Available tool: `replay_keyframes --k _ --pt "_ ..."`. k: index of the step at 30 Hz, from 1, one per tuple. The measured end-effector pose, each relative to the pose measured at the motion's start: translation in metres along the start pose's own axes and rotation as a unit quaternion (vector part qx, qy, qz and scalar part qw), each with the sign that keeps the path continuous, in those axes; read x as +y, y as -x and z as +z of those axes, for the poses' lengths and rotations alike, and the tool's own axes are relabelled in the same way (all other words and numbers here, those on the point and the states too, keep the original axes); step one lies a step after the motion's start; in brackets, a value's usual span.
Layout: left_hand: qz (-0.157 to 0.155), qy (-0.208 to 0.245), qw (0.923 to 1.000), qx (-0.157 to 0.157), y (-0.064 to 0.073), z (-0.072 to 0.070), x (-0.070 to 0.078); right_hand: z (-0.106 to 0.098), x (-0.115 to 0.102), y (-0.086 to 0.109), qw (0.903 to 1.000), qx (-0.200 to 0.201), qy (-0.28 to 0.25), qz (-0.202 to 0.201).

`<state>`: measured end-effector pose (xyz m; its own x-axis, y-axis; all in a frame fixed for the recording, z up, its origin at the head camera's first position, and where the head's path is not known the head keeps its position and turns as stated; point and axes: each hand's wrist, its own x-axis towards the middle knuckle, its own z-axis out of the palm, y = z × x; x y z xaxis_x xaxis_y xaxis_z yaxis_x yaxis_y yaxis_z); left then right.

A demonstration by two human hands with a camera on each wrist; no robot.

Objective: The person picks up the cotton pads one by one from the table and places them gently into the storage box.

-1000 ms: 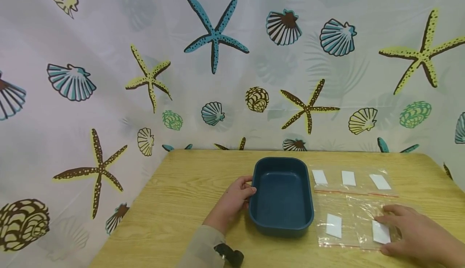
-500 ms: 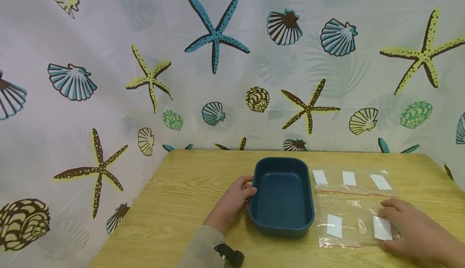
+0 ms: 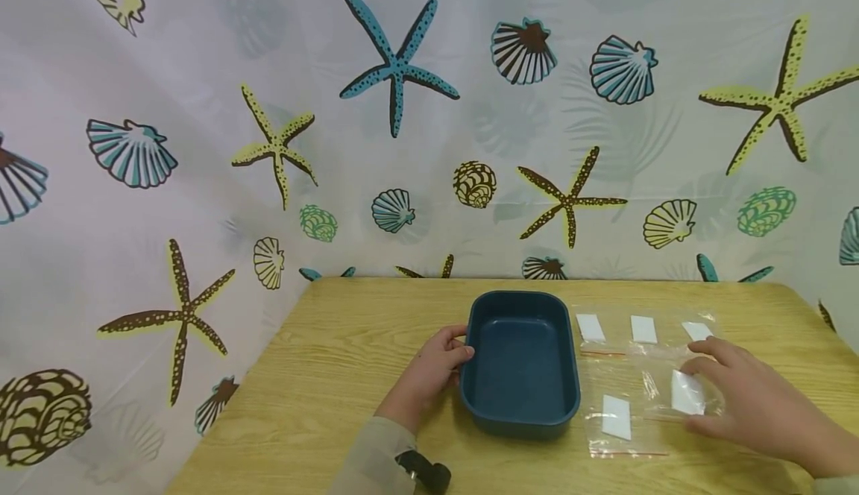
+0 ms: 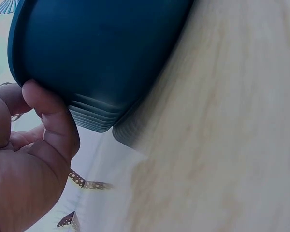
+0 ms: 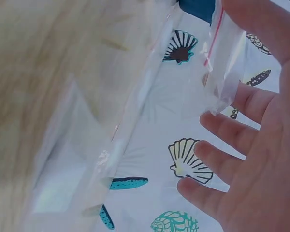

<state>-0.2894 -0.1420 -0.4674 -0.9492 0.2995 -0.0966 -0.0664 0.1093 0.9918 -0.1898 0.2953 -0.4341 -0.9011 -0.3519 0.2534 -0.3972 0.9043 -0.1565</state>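
A dark blue rectangular tub [image 3: 522, 376] stands upright on the wooden table. My left hand [image 3: 432, 367] grips its left rim, the thumb over the edge; the left wrist view shows the fingers around the tub's wall [image 4: 96, 53]. My right hand [image 3: 754, 398] pinches a clear zip bag [image 3: 661, 392] with a white rectangular piece inside, raised a little off the table. In the right wrist view the bag's red-striped edge [image 5: 215, 41] lies between thumb and fingers, the other fingers spread. Another such bag [image 3: 616, 417] lies flat between the tub and the right hand.
Behind, right of the tub, lies a row of clear bags, each with a white piece [image 3: 644, 329]; the right hand partly covers the rightmost. The wooden table [image 3: 335, 376] extends left. A curtain [image 3: 429, 182] printed with shells and starfish surrounds the back and sides.
The right hand has taken hold of the front right bag and lifted it slightly, moving it away from me and a little left. The left hand and tub have stayed still.
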Motion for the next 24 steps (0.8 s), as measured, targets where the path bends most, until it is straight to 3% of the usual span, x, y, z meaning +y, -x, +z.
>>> replay_keyframes --k 24 --pt "0.009 0.018 0.9997 -0.014 -0.001 -0.002 -0.002 -0.009 -0.059 -0.049 0.9982 0.037 -0.042 -0.02"
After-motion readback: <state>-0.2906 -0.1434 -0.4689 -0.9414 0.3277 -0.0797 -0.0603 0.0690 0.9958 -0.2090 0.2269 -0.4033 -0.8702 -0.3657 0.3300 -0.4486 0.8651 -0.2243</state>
